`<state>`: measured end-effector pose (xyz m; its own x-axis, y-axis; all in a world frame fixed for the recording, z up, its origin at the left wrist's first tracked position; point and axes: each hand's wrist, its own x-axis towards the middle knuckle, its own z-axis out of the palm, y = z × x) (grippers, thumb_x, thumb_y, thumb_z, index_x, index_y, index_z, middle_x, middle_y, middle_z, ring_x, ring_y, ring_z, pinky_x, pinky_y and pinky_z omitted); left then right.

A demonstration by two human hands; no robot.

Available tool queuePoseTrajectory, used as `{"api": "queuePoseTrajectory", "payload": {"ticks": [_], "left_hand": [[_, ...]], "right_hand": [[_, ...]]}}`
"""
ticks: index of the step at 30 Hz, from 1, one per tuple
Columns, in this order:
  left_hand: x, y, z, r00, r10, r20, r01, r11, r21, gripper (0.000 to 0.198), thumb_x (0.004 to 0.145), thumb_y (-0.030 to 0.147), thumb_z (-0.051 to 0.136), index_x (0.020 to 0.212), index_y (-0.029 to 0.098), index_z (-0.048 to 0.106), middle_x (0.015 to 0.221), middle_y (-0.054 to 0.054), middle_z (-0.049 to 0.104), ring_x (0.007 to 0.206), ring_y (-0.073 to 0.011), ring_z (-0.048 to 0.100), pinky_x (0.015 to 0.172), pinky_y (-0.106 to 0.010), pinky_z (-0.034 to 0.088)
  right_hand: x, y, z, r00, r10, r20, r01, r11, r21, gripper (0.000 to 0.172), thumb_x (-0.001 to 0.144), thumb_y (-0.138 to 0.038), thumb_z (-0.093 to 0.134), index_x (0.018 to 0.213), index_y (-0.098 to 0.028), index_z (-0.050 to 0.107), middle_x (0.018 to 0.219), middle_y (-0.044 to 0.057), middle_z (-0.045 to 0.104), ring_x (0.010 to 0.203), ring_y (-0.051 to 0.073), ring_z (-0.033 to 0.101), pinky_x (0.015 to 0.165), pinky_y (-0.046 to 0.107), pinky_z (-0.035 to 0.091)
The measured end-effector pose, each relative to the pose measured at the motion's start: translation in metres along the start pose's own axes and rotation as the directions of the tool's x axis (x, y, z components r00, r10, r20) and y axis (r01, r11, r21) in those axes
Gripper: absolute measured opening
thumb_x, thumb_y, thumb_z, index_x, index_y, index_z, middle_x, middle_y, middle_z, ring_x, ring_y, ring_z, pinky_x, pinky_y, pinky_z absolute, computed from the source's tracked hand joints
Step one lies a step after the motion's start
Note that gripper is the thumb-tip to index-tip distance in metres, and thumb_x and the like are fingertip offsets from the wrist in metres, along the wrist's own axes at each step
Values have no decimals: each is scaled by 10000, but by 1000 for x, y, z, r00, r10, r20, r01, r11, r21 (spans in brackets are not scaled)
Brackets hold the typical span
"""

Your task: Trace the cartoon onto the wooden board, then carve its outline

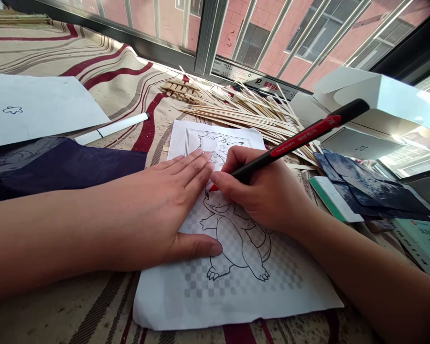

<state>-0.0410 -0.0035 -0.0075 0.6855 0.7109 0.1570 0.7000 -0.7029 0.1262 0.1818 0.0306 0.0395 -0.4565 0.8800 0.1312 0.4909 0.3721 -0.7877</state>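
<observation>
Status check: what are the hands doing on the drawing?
Left hand flat on sheet. Right hand gripping red-and-black pen, tip down at the drawing. Thin sticks piled past the sheet's far edge.

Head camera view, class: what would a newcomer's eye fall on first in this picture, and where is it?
The black-and-red pen, gripped in the right hand at the centre, stands out first against a paper sheet printed with a line drawing of a cartoon creature. The left hand lies flat on that sheet, just beside the right hand. Beyond them, a fan of thin wooden sticks spreads out below the window.
</observation>
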Motion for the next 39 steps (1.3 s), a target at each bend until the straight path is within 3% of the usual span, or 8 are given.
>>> {"api": "queuePoseTrajectory", "payload": {"ticks": [9, 17, 30, 35, 39], "left_hand": [[3, 3, -4, 997, -46, 58, 49, 998, -46, 1188, 936, 953, 168, 1751, 91, 229, 1843, -168, 110, 1724, -318, 164, 1397, -422, 125], [4, 5, -7, 997, -42, 63, 45, 998, -39, 1174, 945, 942, 185, 1747, 87, 245, 1835, -193, 144, 1715, -341, 200, 1393, -450, 163], [3, 7, -10, 998, -33, 52, 34, 999, -13, 1170, 953, 932, 200, 1734, 66, 283, 1828, -214, 189, 1704, -372, 228, 1392, -457, 172], [1, 12, -14, 996, -62, 63, 60, 998, 23, 1103, 1003, 881, 134, 1736, 68, 274, 1830, -197, 189, 1714, -317, 210, 1395, -418, 163], [4, 7, -10, 997, -48, 68, 50, 998, -25, 1180, 943, 945, 169, 1736, 79, 283, 1829, -196, 201, 1712, -349, 207, 1392, -446, 163]], "right_hand": [[0, 0, 0, 1000, 21, 19, -21, 1000, 19, 314, 874, -228, 726, 675, -230, 484, 554, -82, 500, 517, 76, 395, 506, 279, 295], [-2, 1, 0, 999, -9, 52, 0, 986, 167, 311, 861, -268, 818, 732, -227, 538, 597, -69, 592, 549, 96, 468, 538, 275, 370], [0, 0, -2, 994, -4, 113, -14, 989, 151, 331, 849, -287, 855, 725, -218, 556, 627, -62, 583, 574, 100, 460, 548, 276, 370], [0, 1, -2, 991, -7, 134, -13, 988, 153, 319, 851, -291, 847, 732, -218, 560, 612, -65, 564, 573, 101, 444, 549, 275, 361], [0, 2, -3, 989, -19, 147, -5, 986, 165, 314, 841, -282, 851, 735, -218, 563, 617, -66, 564, 575, 101, 440, 549, 276, 362]]}}
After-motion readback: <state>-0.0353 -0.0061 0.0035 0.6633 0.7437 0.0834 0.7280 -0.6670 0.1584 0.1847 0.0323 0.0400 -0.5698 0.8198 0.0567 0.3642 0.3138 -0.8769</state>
